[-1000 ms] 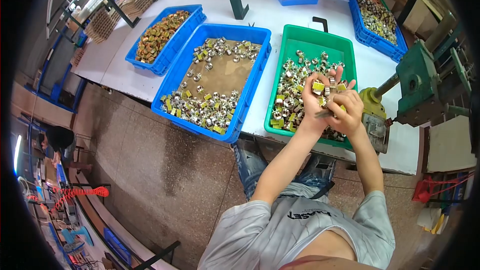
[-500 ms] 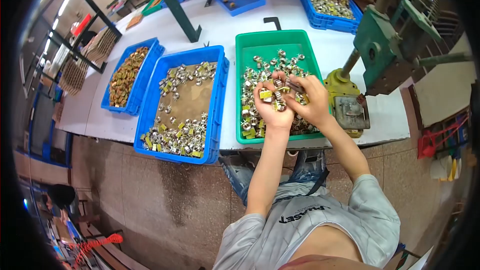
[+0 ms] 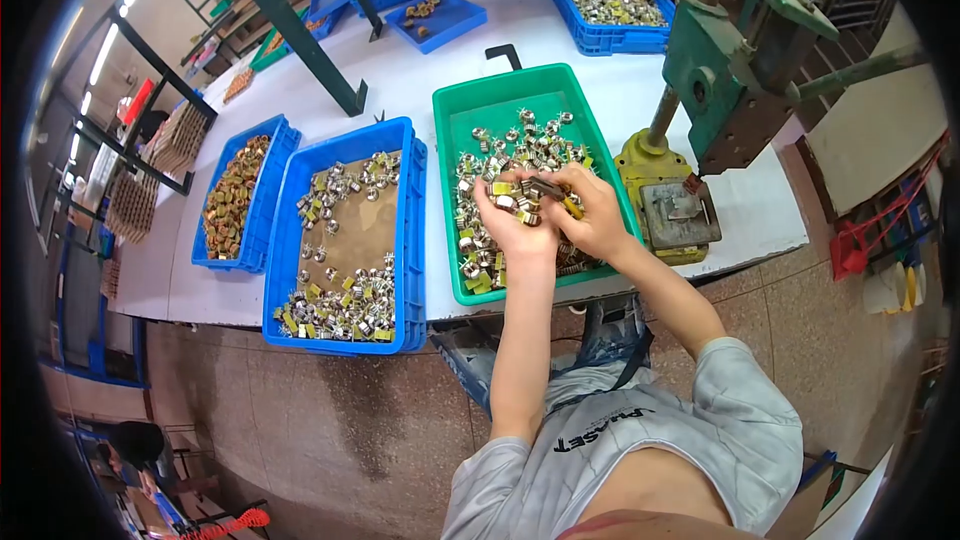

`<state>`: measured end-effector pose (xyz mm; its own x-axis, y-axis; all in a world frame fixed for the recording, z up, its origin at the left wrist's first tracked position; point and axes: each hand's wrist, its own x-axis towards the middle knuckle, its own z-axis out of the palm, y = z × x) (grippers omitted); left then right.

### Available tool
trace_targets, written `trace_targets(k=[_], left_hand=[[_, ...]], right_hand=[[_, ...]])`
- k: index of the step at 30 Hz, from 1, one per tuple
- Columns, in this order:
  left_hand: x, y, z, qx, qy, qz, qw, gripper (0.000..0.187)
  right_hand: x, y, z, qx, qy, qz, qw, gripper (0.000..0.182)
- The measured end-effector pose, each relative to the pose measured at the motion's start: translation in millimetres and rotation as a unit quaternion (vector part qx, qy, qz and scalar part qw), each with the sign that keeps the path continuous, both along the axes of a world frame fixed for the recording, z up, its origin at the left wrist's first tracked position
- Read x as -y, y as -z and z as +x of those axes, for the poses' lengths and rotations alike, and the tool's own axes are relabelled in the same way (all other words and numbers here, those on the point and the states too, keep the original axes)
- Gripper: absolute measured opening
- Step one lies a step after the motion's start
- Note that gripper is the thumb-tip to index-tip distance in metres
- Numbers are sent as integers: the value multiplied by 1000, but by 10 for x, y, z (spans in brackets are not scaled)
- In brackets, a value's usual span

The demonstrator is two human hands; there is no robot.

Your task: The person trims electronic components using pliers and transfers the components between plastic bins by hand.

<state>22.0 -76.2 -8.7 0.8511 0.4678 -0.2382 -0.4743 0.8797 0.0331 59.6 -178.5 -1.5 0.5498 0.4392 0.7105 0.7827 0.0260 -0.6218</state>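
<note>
hands point(image 3: 520, 232) now farther left over green tray point(image 3: 444, 155), with parts point(image 3: 514, 203) and dark tool point(image 3: 545, 187)

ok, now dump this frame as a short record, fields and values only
left hand: cupped palm up, holding small metal parts
right hand: gripping dark slim tool, beside left hand
under hands: green tray, similar parts inside
left of tray: blue bin, similar parts
right of tray: drill-like press, yellow base
tool type: cannot tell

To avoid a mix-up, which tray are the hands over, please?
The green tray beside the yellow-based press: only it has the left hand and right hand above it.
</note>
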Motion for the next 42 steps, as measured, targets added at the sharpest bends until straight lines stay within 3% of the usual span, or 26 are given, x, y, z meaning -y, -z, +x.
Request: trace_targets(k=[6, 10, 11, 15, 21, 25, 30, 31, 35, 36, 40, 42], left_hand=[[-223, -326, 118, -113, 100, 121, 981, 39], [-285, -652, 82, -246, 163, 421, 858, 42], [-310, -684, 89, -244, 167, 427, 855, 42], [-403, -739, 44, -188, 156, 580, 777, 43], [-754, -507, 118, -192, 227, 501, 813, 36], [-978, -452, 132, -110, 309, 597, 732, 21], [-1228, -300, 165, -83, 376, 620, 683, 14], [-1205, -239, 142, -85, 382, 616, 683, 14], [-1098, -94, 111, -109, 236, 414, 872, 23], [-1111, -92, 131, -112, 233, 413, 873, 23], [-1025, -31, 99, -98, 188, 421, 882, 24], [-953, 3, 31, -118, 194, 435, 871, 23]], right_hand=[[-56, -286, 98, -95, -4, 17, 995, 27], [-178, -540, 309, -16, 21, 17, 999, 32], [-200, -537, 331, -16, 27, 21, 999, 32], [-292, -406, 470, -142, -54, -45, 987, 32], [-286, -358, 566, -247, -66, -93, 962, 26], [-313, -209, 709, -301, -135, -66, 942, 28], [-371, -203, 764, -353, -185, -94, 912, 27], [-355, -151, 761, -360, -183, -95, 910, 27], [-365, -11, 822, -294, -135, -94, 942, 25], [-392, 17, 830, -295, -139, -95, 941, 25], [-357, 256, 700, -80, -54, -111, 989, 17], [-303, 308, 635, -93, -52, -108, 988, 18]])
